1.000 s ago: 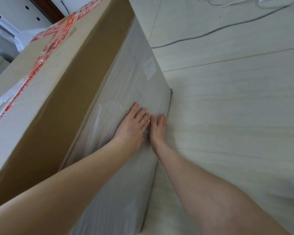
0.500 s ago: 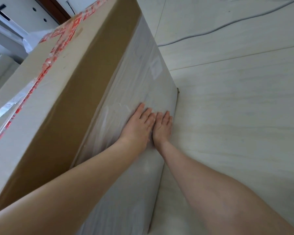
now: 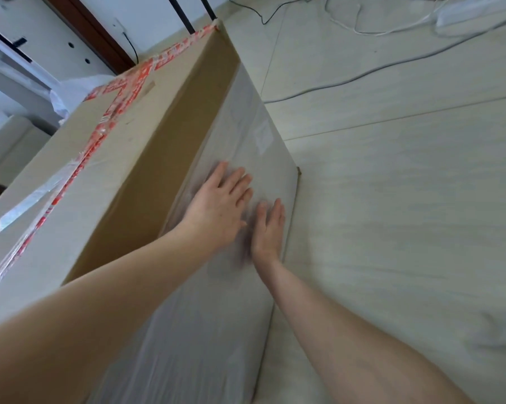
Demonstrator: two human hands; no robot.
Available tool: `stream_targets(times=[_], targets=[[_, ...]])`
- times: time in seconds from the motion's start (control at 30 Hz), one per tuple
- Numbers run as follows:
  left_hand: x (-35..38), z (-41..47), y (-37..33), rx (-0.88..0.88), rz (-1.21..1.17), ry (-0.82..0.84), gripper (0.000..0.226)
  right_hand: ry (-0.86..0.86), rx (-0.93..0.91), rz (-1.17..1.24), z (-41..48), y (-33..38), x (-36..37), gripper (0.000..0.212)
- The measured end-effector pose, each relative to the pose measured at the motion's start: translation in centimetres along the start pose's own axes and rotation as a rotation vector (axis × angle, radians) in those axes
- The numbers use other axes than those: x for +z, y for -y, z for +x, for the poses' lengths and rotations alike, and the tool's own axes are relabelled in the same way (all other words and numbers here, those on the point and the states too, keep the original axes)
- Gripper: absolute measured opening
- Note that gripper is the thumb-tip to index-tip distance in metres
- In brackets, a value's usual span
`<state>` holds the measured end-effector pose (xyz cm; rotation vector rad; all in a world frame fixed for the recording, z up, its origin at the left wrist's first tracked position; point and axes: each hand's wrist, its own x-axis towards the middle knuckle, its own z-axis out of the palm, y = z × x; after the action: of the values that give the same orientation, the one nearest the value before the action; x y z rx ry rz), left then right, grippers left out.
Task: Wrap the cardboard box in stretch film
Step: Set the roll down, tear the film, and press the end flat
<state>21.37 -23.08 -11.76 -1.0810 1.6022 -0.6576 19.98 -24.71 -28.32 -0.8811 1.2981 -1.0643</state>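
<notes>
Pressing flat against the stretch film, the left hand and right hand lie side by side, almost touching, on the long side face of the cardboard box.

The likeliest fault from here is a poor bond. If the palms slide unevenly, the thin film could bunch into ridges or trap air, and faint creases already show near the left hand. A loose end, if there is one under the palms, could peel back once the pressure comes off. A hard push might also shove the box across the smooth floor. The film roll is not in view, so I cannot tell whether the sheet has been cut.

Both hands are open and hold nothing. The left hand's fingers are straight and slightly fanned, pointing to the far right. The right hand's fingers are straight and closer together, pointing far, with the hand lower on the face, near the floor edge. Both forearms reach in from the near side, and some blur surrounds the hands.

The box stands on the floor at left and centre. Film covers the lower part of its side, over a pale label, while a brown band above is bare. Red tape crosses the top. Cables trail over the far floor.
</notes>
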Motion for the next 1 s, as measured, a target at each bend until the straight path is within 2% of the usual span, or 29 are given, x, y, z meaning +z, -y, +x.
stream_targets(times=[0.13, 0.4, 0.6, 0.73, 0.87, 1.0], targets=[[0.7, -0.2, 0.0, 0.001, 0.112, 0.019, 0.067, 0.055, 0.051, -0.048, -0.4, 0.8, 1.5, 0.062], [1.3, 0.2, 0.1, 0.013, 0.187, 0.028, 0.069, 0.021, 0.076, -0.070, -0.2, 1.0, 2.7, 0.062], [1.1, 0.4, 0.4, 0.013, 0.151, 0.028, 0.070, -0.017, 0.016, -0.116, -0.1, 1.0, 2.0, 0.060], [-0.3, 0.7, 1.3, 0.005, 0.054, 0.026, 0.067, -0.049, 0.083, -0.176, 1.4, 2.1, 0.4, 0.056], [-2.0, 0.7, 3.7, -0.129, 0.009, -0.051, 0.064, -0.086, 0.049, -0.046, 1.5, 4.2, -0.1, 0.058], [-2.5, 0.0, 3.8, -0.077, 0.021, -0.069, 0.062, -0.046, -0.016, 0.033, -0.4, 5.1, 0.7, 0.062]])
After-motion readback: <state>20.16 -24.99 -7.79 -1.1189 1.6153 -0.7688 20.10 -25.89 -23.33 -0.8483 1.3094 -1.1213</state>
